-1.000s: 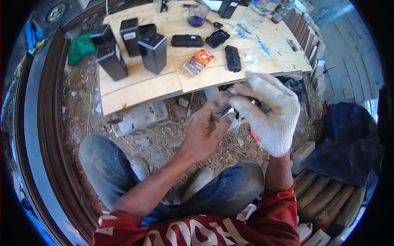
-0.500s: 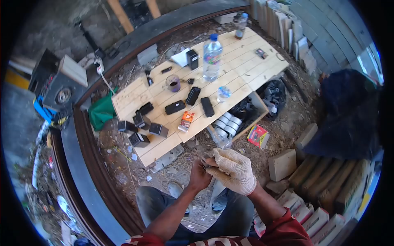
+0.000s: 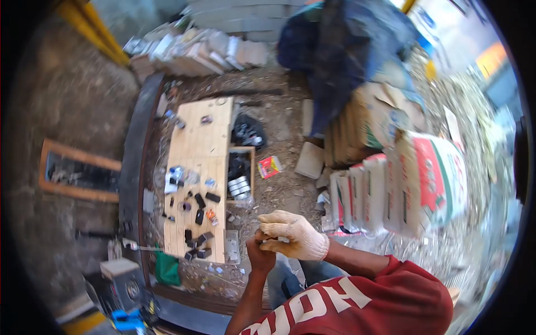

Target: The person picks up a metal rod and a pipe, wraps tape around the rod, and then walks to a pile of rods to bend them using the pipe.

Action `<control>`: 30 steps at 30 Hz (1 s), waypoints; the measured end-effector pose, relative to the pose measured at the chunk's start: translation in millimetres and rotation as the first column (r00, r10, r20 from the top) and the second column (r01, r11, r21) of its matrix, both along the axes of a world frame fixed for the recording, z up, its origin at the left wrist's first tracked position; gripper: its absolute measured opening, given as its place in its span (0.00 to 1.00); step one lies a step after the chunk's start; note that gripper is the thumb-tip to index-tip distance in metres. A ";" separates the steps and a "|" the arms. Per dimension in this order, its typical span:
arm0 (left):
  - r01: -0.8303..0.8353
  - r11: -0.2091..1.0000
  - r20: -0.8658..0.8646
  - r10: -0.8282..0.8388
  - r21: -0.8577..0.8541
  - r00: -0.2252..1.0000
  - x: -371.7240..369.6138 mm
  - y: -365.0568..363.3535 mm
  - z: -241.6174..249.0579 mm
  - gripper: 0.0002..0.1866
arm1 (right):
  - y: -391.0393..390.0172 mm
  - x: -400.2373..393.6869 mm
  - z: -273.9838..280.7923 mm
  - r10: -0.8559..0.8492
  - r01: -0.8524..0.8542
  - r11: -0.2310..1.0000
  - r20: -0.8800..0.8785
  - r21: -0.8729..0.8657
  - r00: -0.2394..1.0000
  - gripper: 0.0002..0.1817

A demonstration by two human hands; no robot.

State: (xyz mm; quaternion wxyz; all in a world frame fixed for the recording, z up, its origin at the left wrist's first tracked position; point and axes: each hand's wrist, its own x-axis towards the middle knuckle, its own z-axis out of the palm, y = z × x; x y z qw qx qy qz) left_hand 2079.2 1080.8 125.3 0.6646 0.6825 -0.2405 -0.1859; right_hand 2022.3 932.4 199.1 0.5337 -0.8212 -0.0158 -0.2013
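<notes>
My left hand [image 3: 261,252] is bare, its fingers closed at the gloved fingertips; what they hold, if anything, is too small to tell. A cream knitted glove covers my right hand [image 3: 295,235], whose fingers bend round against the bare one. Left of both hands stands the wooden plank table [image 3: 192,137], with black boxes [image 3: 205,237], an orange packet [image 3: 211,217], black pouches [image 3: 199,201], a glass with dark liquid [image 3: 186,206] and a clear bottle [image 3: 191,177] on it.
Under the table's right side is an open drawer [image 3: 252,167] with white rolls. A red and yellow packet [image 3: 270,167] lies on the ground. Blocks [image 3: 310,160], stacked sacks [image 3: 374,192] and a dark blue tarp [image 3: 340,61] are at the right. A speaker [image 3: 127,285] is at lower left.
The view has turned to the right, so the table now appears upright at the left and the sacks show fully. My hands remain together in front of me.
</notes>
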 end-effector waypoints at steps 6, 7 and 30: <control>0.260 0.959 -0.170 -0.276 -0.111 0.946 -66.8 -27.2 58.0 0.11 | 36.8 -124.6 36.7 -0.446 0.455 0.884 0.097 -0.109 0.890 0.43; 0.388 0.915 -0.245 -0.402 -0.105 0.882 -71.5 -25.9 63.6 0.12 | 44.9 -151.4 48.0 -0.530 0.531 0.837 0.048 -0.132 0.847 0.46; 0.858 0.354 0.141 -0.892 -0.371 0.429 -528.5 -155.5 134.7 0.50 | 83.7 -577.2 -4.9 -0.885 0.875 0.110 -0.355 0.471 0.302 0.12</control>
